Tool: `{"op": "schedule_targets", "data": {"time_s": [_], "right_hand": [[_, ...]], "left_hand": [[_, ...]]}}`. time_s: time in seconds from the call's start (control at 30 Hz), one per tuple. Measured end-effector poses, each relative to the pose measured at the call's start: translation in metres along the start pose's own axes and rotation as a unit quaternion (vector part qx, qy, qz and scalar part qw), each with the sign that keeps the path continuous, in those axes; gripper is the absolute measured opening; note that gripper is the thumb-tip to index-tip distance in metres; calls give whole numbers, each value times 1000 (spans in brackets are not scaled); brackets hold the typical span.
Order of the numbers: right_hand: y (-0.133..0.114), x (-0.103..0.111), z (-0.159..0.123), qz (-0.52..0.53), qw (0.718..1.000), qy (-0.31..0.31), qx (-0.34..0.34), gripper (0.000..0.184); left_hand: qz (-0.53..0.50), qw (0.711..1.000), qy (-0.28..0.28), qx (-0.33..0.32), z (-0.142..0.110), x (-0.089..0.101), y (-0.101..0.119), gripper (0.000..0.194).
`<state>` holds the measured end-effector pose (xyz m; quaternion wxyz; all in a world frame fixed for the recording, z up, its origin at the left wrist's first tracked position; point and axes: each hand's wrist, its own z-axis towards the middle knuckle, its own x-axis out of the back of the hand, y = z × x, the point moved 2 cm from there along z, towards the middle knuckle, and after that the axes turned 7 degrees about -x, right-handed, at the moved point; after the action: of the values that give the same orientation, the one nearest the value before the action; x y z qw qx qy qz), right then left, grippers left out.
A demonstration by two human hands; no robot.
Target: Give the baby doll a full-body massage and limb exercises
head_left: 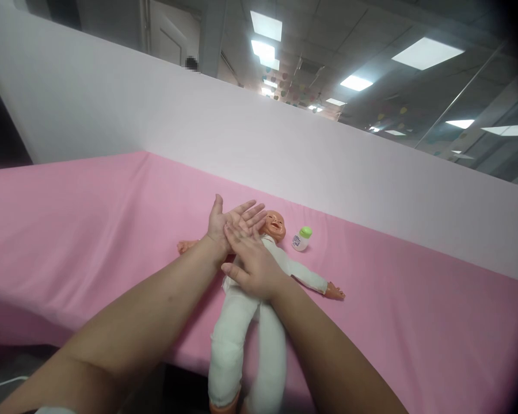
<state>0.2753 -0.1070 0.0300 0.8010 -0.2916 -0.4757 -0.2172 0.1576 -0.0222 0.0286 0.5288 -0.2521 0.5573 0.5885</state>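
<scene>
A baby doll (pixel 237 328) with a white cloth body lies face up on a pink sheet. Above its chest, my left hand (pixel 232 224) is turned palm up with the fingers stretched out. My right hand (pixel 256 261) lies palm down across the left palm, its fingers extended. I see nothing held in either hand. A small clear bottle with a green cap (pixel 301 239) stands tilted in view beside the doll's head. My hands and forearms hide most of the doll's torso and one of its arms.
The pink sheet (pixel 397 299) covers the table and hangs over its near edge. Behind it rises a low white partition (pixel 242 132). A white cable (pixel 4 382) shows at the lower left. Ceiling lights and a door are beyond the partition.
</scene>
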Motion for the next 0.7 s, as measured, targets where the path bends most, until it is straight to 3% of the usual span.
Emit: {"op": "schedule_targets", "data": {"time_s": [0.13,0.3,0.37,0.47,0.53,0.57,0.63,0.7], "right_hand": [[7,-3,2,-23,998,27,-48,87],[12,-6,6,11,995,61,-82,91],[12,-5,6,43,994,71,-76,79],[17,3,-3,84,990,86,-71,39],[25,9,-17,108,988,102,-48,27],[29,12,-27,122,987,105,-23,27],[38,17,-48,149,980,128,23,31],[43,20,-67,152,980,114,60,36]], "left_hand": [[38,999,13,35,-4,-7,-15,97],[129,989,56,-35,-1,-7,-7,86],[176,979,73,-70,3,-4,-7,81],[314,938,96,-112,2,4,-10,72],[470,870,62,-134,-5,8,-12,61],[561,815,12,-143,-10,9,-12,55],[713,677,-107,-149,-22,12,-11,45],[801,551,-178,-150,-31,18,-7,41]]}}
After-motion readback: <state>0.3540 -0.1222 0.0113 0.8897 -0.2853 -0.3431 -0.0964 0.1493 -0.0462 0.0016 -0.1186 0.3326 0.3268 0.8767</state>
